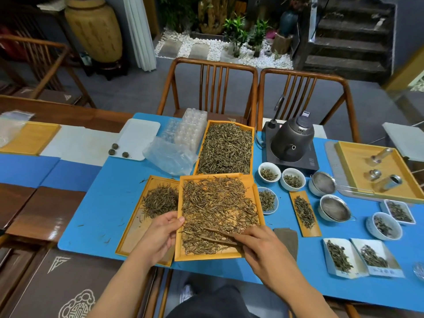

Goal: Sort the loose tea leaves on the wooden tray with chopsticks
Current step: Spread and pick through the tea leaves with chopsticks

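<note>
Around the work stand a kettle, small white bowls of leaves, two strainers and a fuller far tray on the blue counter. The wooden tray, strewn with tea leaves, overlaps a second tray. The left hand grips its left edge; the right hand pinches chopsticks lying across the near leaves.

Both forearms extended forward, left hand with thumb curled in a grip, right hand pinching
</note>
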